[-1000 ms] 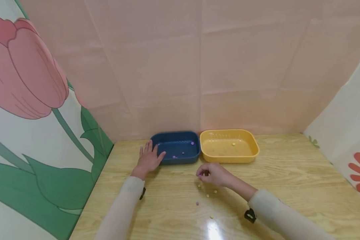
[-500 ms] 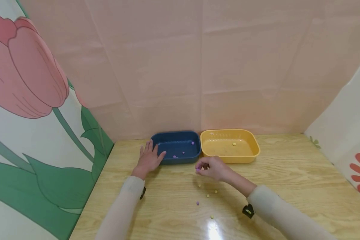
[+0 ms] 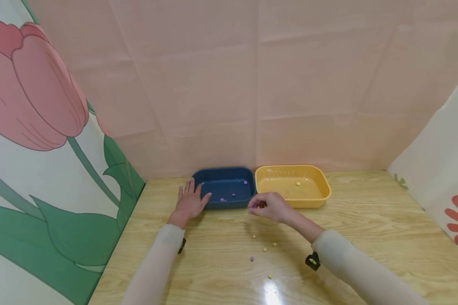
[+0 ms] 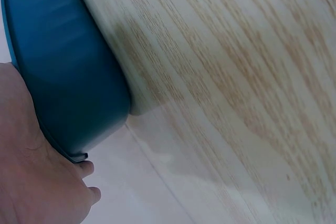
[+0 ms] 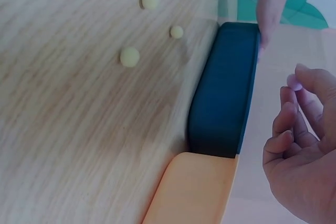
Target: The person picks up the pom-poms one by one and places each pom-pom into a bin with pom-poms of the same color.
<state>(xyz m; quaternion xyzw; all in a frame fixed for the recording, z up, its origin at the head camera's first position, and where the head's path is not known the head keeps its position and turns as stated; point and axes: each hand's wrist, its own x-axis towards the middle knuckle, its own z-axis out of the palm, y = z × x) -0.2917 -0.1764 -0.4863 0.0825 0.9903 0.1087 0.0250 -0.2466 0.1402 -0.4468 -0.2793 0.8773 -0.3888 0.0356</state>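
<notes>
My right hand point(image 3: 272, 206) pinches a small purple ball point(image 5: 294, 82) between thumb and fingertips, raised just in front of the spot where the two trays meet. With fingers spread, my left hand point(image 3: 189, 204) rests on the left end of the dark blue tray point(image 3: 223, 205). A few purple pieces point(image 3: 245, 182) lie inside that tray. Beside it stands the yellow tray point(image 3: 309, 203), with one yellow ball point(image 3: 298, 184) visible inside. On the table below my right hand are several loose yellow balls point(image 5: 129, 56) and one purple ball point(image 3: 252, 259).
Both trays stand at the back of the wooden table point(image 3: 213, 254), against a pink cloth backdrop point(image 3: 198, 97). Flower-printed panels point(image 3: 42, 84) flank the table. A bright glare spot point(image 3: 272, 292) shows near the front.
My right hand has risen and moved away from me, toward the trays, with the purple ball in its fingers. The left hand has stayed on the blue tray.
</notes>
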